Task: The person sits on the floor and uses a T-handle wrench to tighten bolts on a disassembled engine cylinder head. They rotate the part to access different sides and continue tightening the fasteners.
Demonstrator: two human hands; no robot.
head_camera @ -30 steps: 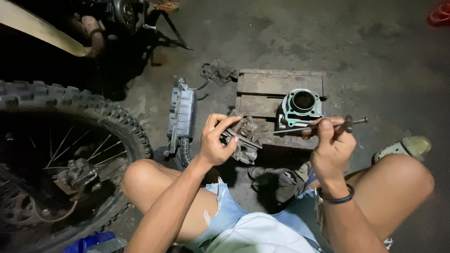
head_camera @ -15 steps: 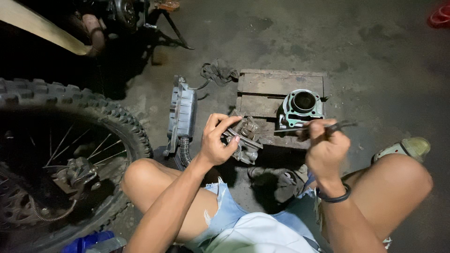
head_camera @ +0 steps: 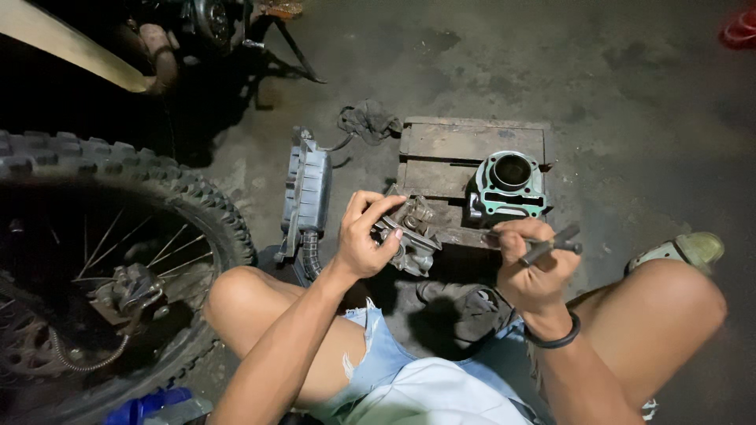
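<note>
Concrete floor — grey, stained, rough, with open room to the right and above the work. Knobby tyre on a spoked wheel, black rubber with blocky tread, filling the left edge and near the person's left knee. Wooden pallet block, weathered planks, square-edged, lying flat on the floor ahead of the knees. Grey ribbed housing, long and narrow, lying just left of the block with a corrugated hose at its near end. Engine cylinder — cast metal, finned, round open bore, greenish gasket face — standing on the block's right part. Small metal engine part, dull grey, lumpy and irregular, grasped from the left by the left hand over the block's near edge. Right hand clenched around a dark T-shaped metal tool, its shaft pointing left toward the part. Dark rag, crumpled, at the block's far left corner.
</note>
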